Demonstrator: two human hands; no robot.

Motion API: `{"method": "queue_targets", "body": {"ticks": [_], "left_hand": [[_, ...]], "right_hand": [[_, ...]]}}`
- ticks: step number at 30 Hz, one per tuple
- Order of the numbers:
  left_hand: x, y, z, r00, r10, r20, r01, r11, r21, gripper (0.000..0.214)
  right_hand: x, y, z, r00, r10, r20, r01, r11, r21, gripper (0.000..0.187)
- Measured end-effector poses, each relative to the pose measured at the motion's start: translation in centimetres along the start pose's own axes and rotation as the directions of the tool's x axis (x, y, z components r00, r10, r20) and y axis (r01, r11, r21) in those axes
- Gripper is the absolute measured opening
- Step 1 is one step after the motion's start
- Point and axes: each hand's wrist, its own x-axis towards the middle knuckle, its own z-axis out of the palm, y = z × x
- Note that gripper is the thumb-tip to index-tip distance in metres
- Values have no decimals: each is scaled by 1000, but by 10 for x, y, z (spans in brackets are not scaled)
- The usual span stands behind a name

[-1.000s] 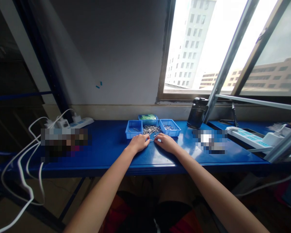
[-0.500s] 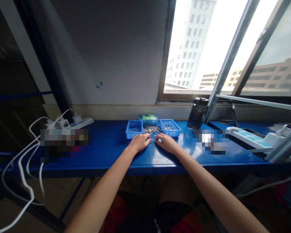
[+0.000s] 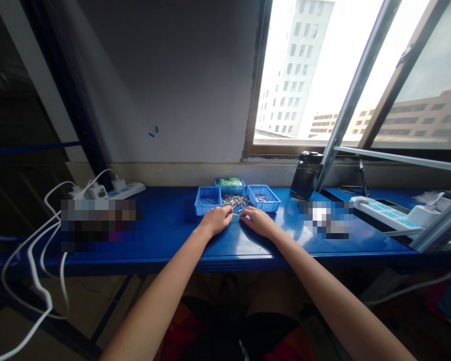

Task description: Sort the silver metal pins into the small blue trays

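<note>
My left hand (image 3: 217, 221) rests on the blue table, its thumb and fingers closed in a pinch. A thin, short metal piece (image 3: 236, 215) runs from these fingertips across to my right hand (image 3: 258, 220), which pinches its other end. What exact part it is, I cannot make out. Just beyond my fingers lies a loose pile of small metal pieces (image 3: 236, 201). Left of the pile stands a blue bin (image 3: 208, 206) with a few thin pieces inside. Another blue bin (image 3: 269, 206), on the right, holds several metal pieces.
Behind the pile, a third blue bin (image 3: 230, 189) holds green packets (image 3: 230, 182). A black bottle (image 3: 305, 175) stands by the window. Power strips (image 3: 393, 214) lie on the right and at the back left, with white cables (image 3: 32, 260) hanging off the left side. Two table areas are blurred out.
Both hands stay almost in place, still pinching. The thin metal piece between the fingertips shows slightly more clearly, its angle a little different.
</note>
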Motion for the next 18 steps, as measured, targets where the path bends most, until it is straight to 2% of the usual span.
{"method": "queue_targets", "body": {"ticks": [4, 13, 18], "left_hand": [[1, -2, 2, 1000, 25, -2, -25, 1000, -7, 25], [3, -6, 6, 1000, 1, 2, -1, 1000, -8, 20], [2, -5, 5, 997, 54, -48, -57, 997, -59, 24]], "right_hand": [[0, 0, -1, 1000, 3, -21, -2, 1000, 16, 21], [2, 3, 1, 997, -17, -72, 22, 998, 63, 20], [2, 5, 4, 995, -43, -92, 49, 997, 68, 23]]}}
